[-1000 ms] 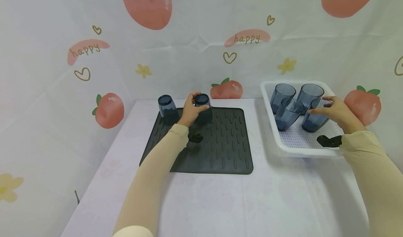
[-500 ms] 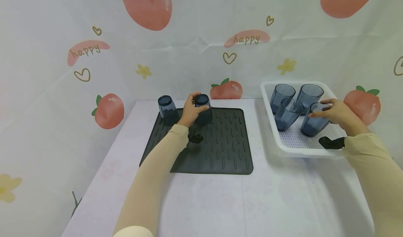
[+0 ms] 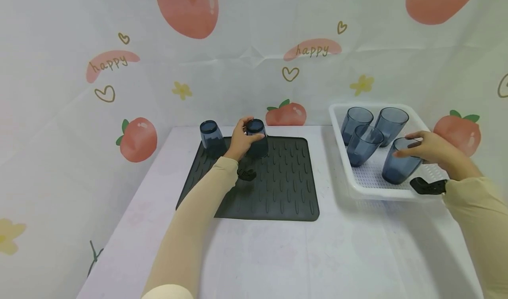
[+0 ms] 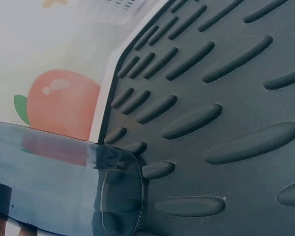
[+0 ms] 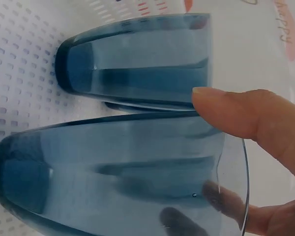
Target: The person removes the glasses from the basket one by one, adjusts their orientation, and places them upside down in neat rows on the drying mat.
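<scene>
My left hand [image 3: 240, 139] grips an upside-down blue glass [image 3: 257, 140] at the back of the black ribbed drying mat [image 3: 278, 184]; in the left wrist view the rim of this glass [image 4: 54, 172] meets the mat. To its left another blue glass [image 3: 212, 138] stands inverted. At the right, my right hand [image 3: 440, 151] pinches an upright, tilted blue glass [image 3: 398, 164] near its rim, inside the white basket [image 3: 359, 182]. The right wrist view has the thumb [image 5: 246, 110] on the near side of that glass [image 5: 103, 172], with fingers seen through it.
Several blue glasses share the basket: one at the front left [image 3: 363, 147] and two behind, the back left one [image 3: 355, 125] and the back right one [image 3: 390, 125]. A patterned cloth [image 3: 238, 69] hangs behind the white table [image 3: 270, 259].
My right hand has drawn its glass forward and to the right, apart from the other glasses in the basket. The left hand and its glass have stayed in place.
</scene>
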Available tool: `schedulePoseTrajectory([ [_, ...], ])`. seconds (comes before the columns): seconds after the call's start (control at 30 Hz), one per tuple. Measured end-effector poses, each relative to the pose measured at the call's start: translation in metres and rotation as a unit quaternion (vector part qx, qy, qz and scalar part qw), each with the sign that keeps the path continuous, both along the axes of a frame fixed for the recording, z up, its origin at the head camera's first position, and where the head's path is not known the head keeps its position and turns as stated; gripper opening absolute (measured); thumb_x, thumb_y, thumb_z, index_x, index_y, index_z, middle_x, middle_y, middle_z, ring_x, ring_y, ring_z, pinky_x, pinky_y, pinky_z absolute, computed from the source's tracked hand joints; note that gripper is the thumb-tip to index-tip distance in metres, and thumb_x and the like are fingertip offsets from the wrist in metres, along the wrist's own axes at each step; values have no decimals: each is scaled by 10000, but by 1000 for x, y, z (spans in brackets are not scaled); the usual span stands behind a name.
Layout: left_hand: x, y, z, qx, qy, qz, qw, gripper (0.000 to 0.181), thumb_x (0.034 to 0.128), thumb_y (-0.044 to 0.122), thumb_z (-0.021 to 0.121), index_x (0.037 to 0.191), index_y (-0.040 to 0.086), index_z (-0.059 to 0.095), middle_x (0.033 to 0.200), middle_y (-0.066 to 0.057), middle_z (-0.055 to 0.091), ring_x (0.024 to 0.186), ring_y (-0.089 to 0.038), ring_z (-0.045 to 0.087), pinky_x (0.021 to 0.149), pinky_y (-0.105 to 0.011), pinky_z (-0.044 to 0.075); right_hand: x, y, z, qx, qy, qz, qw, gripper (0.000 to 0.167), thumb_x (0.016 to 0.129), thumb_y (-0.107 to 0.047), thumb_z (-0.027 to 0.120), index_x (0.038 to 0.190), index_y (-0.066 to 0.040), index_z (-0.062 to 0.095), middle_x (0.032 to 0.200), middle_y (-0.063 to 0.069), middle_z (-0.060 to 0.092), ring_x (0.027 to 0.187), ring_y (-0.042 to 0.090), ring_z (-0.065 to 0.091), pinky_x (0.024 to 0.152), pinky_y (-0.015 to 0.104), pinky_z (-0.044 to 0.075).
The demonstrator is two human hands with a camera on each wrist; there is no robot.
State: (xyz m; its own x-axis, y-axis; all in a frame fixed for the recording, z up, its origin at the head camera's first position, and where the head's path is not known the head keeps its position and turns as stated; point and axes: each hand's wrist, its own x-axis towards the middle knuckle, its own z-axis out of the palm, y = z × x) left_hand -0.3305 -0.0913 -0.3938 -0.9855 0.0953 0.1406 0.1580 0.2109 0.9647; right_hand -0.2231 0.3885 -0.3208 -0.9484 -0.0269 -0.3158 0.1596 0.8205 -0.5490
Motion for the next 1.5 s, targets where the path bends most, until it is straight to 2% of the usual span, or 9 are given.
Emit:
schedulePoseTrajectory([
  [0.3, 1, 1, 1, -29, 71, -58, 10000, 672, 850, 86, 747, 1432, 114, 412, 1429, -90, 428, 1277, -265, 428, 1002, -441, 457, 13, 0, 11, 11, 221, 4, 9998, 921, 881, -442, 684, 1432, 137, 227, 1375, 443, 337, 1177, 533, 456, 898, 566, 510],
  [0.47, 1, 1, 0, -84, 70, -74, 9999, 684, 846, 101, 756, 1436, 104, 410, 1427, -89, 426, 1296, -270, 415, 1013, -451, 448, 20, -4, 18, 43, 511, 11, 9987, 878, 888, -410, 686, 1426, 135, 256, 1380, 418, 357, 1175, 518, 448, 752, 331, 562],
  [0.57, 0, 1, -2, -75, 65, -71, 9999, 690, 843, 111, 760, 1438, 101, 410, 1423, -91, 425, 1298, -275, 415, 1016, -455, 444, 24, -6, 22, 52, 666, -30, 9978, 862, 885, -397, 695, 1432, 123, 279, 1377, 399, 380, 984, 238, 589, 657, 184, 500],
  [0.7, 1, 0, -2, -46, 48, -52, 10000, 672, 838, 111, 765, 1421, 137, 431, 1412, -86, 438, 1281, -266, 432, 1008, -444, 455, 30, -11, 28, -126, 767, -169, 9968, 872, 890, -375, 695, 1452, 124, 254, 1382, 406, 369, 773, -174, 417, 623, 110, 461],
  [0.8, 1, 0, -1, -40, 55, -57, 10000, 673, 834, 107, 768, 1418, 142, 434, 1407, -89, 444, 1274, -266, 439, 1004, -443, 459, 33, -12, 30, -208, 862, -284, 9957, 887, 891, -367, 694, 1465, 121, 227, 1388, 419, 347, 723, -239, 377, 607, 80, 441],
  [0.97, 2, -1, 2, -119, 38, -31, 9999, 678, 831, 114, 773, 1417, 128, 434, 1408, -97, 432, 1296, -269, 422, 1012, -452, 450, 39, -15, 33, -52, 1117, -332, 9932, 883, 885, -385, 698, 1464, 107, 247, 1377, 404, 384, 826, -82, 528, 593, 80, 432],
  [1.23, 1, -1, 7, -145, -25, -34, 9999, 686, 826, 108, 776, 1417, 136, 428, 1408, -109, 427, 1271, -276, 436, 1009, -444, 450, 50, -23, 42, -263, 1417, -377, 9888, 827, 891, -348, 698, 1447, 101, 282, 1349, 424, 398, 741, -272, 335, 583, 101, 444],
  [1.37, 1, -3, 9, -79, -59, -151, 9998, 691, 836, 115, 768, 1428, 147, 414, 1430, -103, 415, 1293, -277, 431, 1010, -440, 458, 52, -23, 42, -546, 1592, -547, 9842, 755, 875, -330, 722, 1428, 22, 347, 1134, -73, 636, 740, -241, 404, 593, 105, 457],
  [1.5, -1, -6, 14, -139, -25, -245, 9996, 715, 849, 156, 761, 1458, 160, 385, 1487, -98, 384, 1378, -262, 365, 1056, -421, 429, 54, -22, 41, -846, 1811, -654, 9776, 588, 862, -304, 743, 1340, -163, 432, 891, -417, 460, 765, -199, 473, 601, 116, 470],
])
